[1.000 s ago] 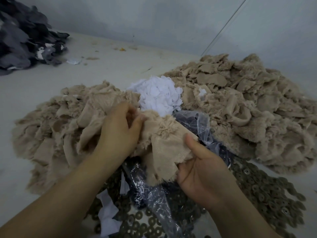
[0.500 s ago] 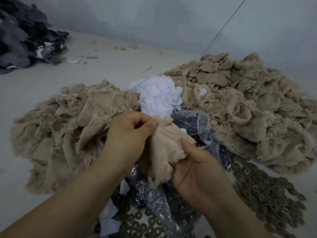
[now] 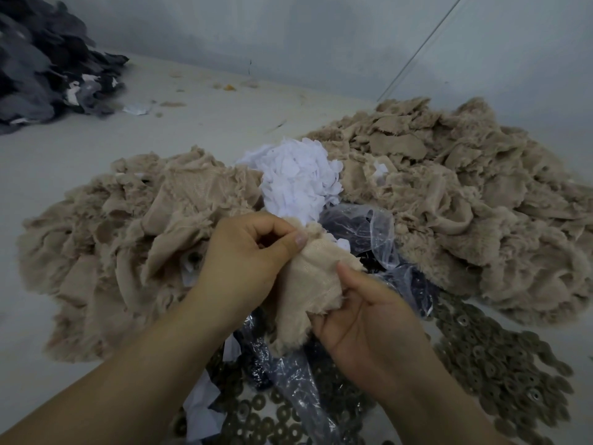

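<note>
- L hand (image 3: 244,261) pinches top edge of beige fabric piece (image 3: 308,284) w/ thumb + curled fingers.
- R hand (image 3: 362,319) grips same piece from below, thumb pressed on its front.
- Piece held just in front of white scrap heap (image 3: 298,184), above clear plastic bag (image 3: 378,232).
- Beige piles either side of heap; brown rings (image 3: 500,364) nearer, to the right.
</note>
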`<control>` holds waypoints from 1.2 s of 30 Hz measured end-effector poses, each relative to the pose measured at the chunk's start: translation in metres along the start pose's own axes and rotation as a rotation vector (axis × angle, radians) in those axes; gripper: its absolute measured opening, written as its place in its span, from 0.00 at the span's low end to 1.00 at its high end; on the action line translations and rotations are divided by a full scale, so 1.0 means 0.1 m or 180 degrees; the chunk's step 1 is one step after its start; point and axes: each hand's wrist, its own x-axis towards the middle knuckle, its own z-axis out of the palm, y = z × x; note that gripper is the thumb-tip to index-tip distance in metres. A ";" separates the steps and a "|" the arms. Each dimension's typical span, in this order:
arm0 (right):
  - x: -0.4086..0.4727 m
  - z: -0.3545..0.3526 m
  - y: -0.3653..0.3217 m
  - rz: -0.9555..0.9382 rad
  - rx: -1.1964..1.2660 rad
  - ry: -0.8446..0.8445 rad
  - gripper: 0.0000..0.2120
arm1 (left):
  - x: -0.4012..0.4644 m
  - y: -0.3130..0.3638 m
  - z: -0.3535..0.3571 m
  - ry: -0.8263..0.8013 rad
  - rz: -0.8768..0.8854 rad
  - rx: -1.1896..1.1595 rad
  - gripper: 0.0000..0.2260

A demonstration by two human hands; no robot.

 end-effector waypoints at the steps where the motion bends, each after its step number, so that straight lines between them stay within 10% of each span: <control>1: 0.00 0.00 0.00 -0.0007 -0.0051 0.0044 0.21 | 0.00 -0.01 0.00 0.0001 0.0028 0.0008 0.05; 36: 0.06 -0.10 0.03 0.0318 -0.0515 0.0249 0.20 | -0.15 0.03 0.10 -0.0346 -0.0713 -0.1171 0.04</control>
